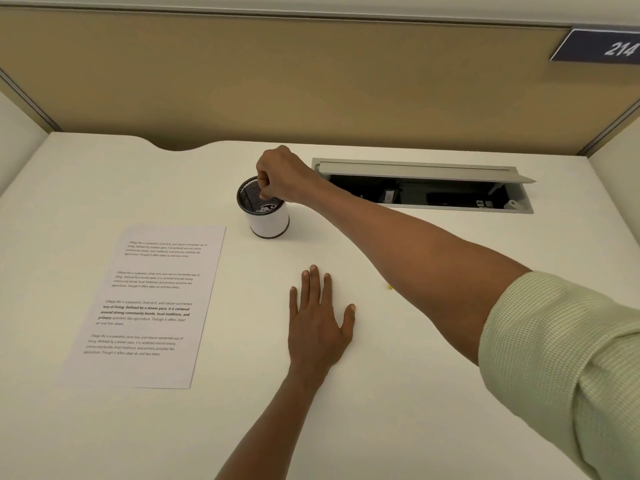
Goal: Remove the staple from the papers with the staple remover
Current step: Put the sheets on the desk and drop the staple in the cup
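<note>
- The papers [147,306] are laid flat on the desk [398,341], well to the left of the left hand [318,320] and nearer the person than the cup; by judgement they are parked there while the tool is fetched.
- No staple can be made out on the sheets; it is too small to tell.
- A mesh pen cup [264,209] is stood upright just beyond the top right corner of the papers, directly under the right hand [280,176].
- The right arm is stretched forward and across, with the wrist bent down and the fingers curled into the cup's mouth.
- Something pale is seen at the bottom of the cup, likely the staple remover, though that cannot be confirmed; whether anything is pinched by those fingers cannot be told.
- The left hand is rested palm down on the desk with straight, slightly spread fingers and nothing is held; it is probably placed so as a brace during the reach.
- An open cable hatch [426,185] is set in the desk to the right of the right hand, beyond the forearm.
</note>
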The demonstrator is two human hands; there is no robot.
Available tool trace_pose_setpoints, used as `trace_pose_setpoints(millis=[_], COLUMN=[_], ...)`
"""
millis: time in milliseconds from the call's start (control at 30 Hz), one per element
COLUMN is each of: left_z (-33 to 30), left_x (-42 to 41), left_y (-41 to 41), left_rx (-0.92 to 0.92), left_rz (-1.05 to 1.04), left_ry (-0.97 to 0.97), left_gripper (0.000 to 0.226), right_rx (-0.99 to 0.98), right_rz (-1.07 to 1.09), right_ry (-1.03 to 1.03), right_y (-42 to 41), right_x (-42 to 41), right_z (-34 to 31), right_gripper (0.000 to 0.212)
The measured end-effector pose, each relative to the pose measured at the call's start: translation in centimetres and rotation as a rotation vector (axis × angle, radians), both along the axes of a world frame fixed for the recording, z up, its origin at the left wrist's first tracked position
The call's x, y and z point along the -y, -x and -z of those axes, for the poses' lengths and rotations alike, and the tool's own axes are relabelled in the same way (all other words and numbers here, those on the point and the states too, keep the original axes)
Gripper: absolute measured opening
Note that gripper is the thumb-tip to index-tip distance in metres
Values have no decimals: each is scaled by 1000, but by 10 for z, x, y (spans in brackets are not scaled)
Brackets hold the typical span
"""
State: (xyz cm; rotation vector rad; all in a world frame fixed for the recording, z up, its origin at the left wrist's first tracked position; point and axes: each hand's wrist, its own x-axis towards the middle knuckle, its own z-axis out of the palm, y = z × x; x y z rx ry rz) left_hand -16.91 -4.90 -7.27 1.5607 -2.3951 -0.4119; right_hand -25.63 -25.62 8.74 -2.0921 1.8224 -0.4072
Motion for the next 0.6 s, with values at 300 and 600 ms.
trace_pose_setpoints(millis=[300,600], left_z=[0,2], left_x=[0,1], left_y=[0,-1], left_rx=[7,26], left_rz=[1,4], left_ry=[-3,8], left_gripper=[72,72], right_rx=[-139,-116], right_rz=[-78,66], right_ry=[33,245], right_y=[-1,4], right_x=[-9,-24], right_z=[7,16], right_gripper=[39,22])
